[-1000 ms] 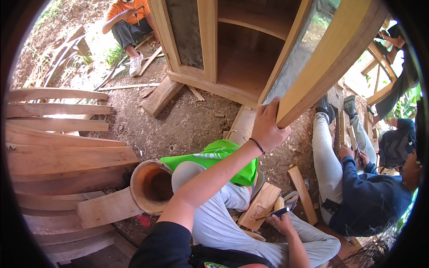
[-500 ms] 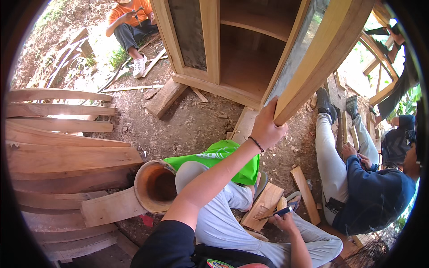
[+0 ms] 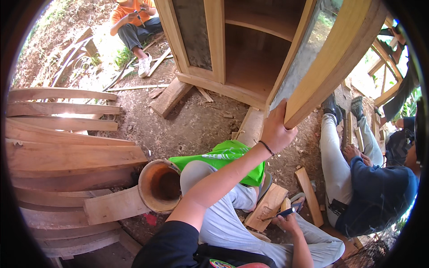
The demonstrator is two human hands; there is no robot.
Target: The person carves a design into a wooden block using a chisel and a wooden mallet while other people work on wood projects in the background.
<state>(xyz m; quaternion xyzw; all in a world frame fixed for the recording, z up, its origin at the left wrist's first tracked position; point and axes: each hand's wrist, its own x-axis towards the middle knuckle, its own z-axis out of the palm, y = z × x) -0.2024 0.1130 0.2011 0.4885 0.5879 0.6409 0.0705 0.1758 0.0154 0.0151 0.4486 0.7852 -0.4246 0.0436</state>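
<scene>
My left hand [image 3: 279, 128] is closed round the lower corner of a wooden-framed glass door [image 3: 333, 62], which stands swung out from a wooden cabinet [image 3: 219, 85]. The cabinet's shelves show inside. Lower down, beside my bent knee, my right hand [image 3: 290, 222] is wrapped round a tool with a dark blue handle [image 3: 286, 212]. Its thin metal shaft points left, over a wood block [image 3: 267, 207] with a rough cut in its top. Whether it is a chisel or a screwdriver is unclear. A small wood piece [image 3: 285, 204] lies just behind the handle.
Curved planks [image 3: 76, 158] are stacked at left, by a round hollow container [image 3: 161, 185]. A green cloth or bag [image 3: 223, 158] lies by my leg. One person [image 3: 134, 18] sits at far left; another [image 3: 375, 187] sits close at right. A loose board [image 3: 309, 196] lies between us.
The whole view has shifted slightly, so things sit a little farther right. Both my hands keep their holds. The person in orange has moved their hands and the tool in them.
</scene>
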